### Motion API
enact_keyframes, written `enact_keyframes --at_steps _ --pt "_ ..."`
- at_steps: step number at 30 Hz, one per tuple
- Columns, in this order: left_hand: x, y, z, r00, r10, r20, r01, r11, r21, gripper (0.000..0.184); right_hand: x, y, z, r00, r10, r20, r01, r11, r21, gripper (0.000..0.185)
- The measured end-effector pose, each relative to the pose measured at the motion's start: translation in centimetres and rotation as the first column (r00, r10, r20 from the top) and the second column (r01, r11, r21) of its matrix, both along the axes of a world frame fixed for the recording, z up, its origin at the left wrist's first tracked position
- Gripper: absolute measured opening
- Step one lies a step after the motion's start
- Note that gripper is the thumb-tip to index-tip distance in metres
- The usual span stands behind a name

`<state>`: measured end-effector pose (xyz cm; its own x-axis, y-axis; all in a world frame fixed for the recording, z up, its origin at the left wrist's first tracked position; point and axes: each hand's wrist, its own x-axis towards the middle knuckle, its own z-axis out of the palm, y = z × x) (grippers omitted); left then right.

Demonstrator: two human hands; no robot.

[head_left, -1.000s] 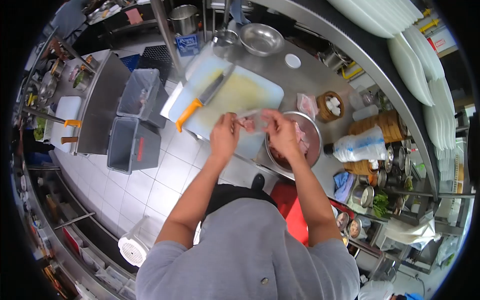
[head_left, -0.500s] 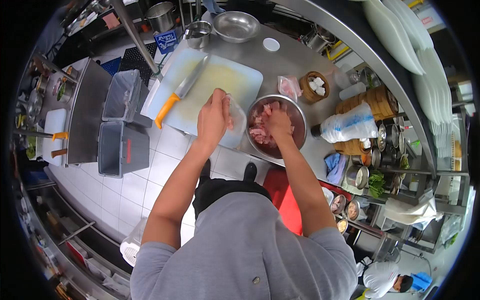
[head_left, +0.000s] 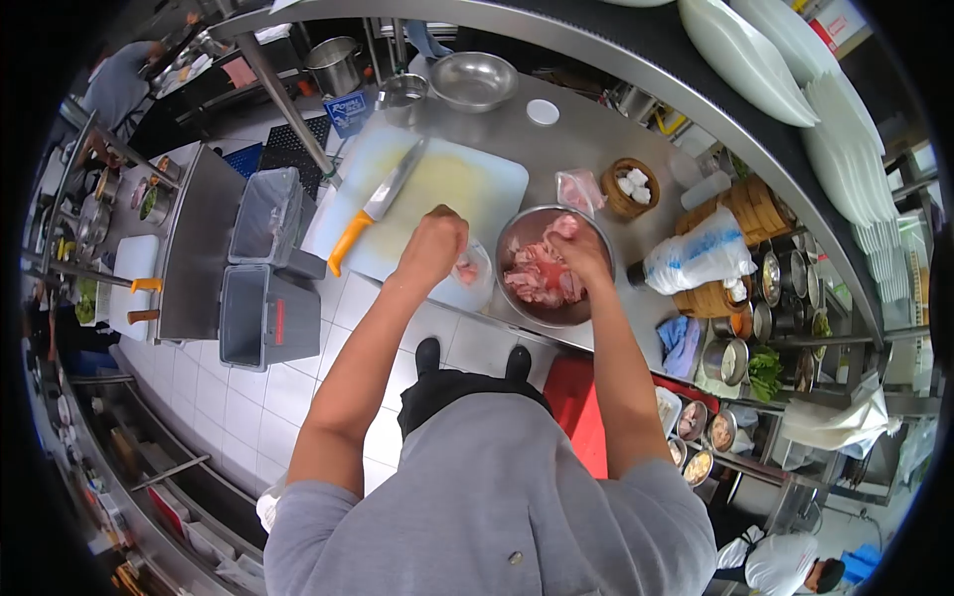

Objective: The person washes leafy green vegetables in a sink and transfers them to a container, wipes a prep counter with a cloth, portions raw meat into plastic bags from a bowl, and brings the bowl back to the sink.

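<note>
My left hand (head_left: 435,246) is closed on the edge of a clear plastic bag (head_left: 481,288), which hangs with a little raw meat in it beside the bowl. My right hand (head_left: 584,250) is over the steel bowl (head_left: 599,298), its fingers curled around pieces of raw meat (head_left: 542,283). More pink meat lies in the bowl below it. Behind the bowl sits a filled bag of meat (head_left: 579,192). A knife with a yellow handle (head_left: 350,241) rests on the white cutting board (head_left: 497,179), left of my left hand.
A bamboo steamer (head_left: 630,189) with white pieces in it stands right of the meat bag. A steel basin (head_left: 474,81) and a white lid (head_left: 543,112) are at the back. Grey bins (head_left: 268,318) stand left. A plate-laden shelf hangs overhead. Another person (head_left: 785,564) is at lower right.
My right hand has lifted from deep in the meat toward the bowl's right side, with pieces in its fingers. My left hand still holds the bag. The camera view has shifted slightly.
</note>
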<state>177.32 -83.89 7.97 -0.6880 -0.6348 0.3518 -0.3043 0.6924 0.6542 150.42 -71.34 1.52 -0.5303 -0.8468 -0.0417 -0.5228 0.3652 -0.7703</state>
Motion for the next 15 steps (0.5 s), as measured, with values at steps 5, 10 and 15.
enact_keyframes --at_steps 5,10,15 --pt "-0.4 -0.8 0.1 0.971 -0.018 0.237 -0.003 0.996 0.086 0.032 4.3 0.8 5.8 0.666 0.048 0.744 0.178 0.959 -0.221 0.025" --pt "-1.0 -1.1 1.1 0.997 -0.001 0.076 -0.024 0.944 0.330 0.033 11.9 -1.0 6.7 0.665 0.332 0.669 0.050 0.874 -0.484 0.027" --pt "-0.3 -0.5 2.1 0.995 -0.001 -0.097 0.062 0.773 0.632 0.037 14.0 -3.0 5.3 0.958 0.284 0.024 -0.282 0.956 -0.078 0.039"
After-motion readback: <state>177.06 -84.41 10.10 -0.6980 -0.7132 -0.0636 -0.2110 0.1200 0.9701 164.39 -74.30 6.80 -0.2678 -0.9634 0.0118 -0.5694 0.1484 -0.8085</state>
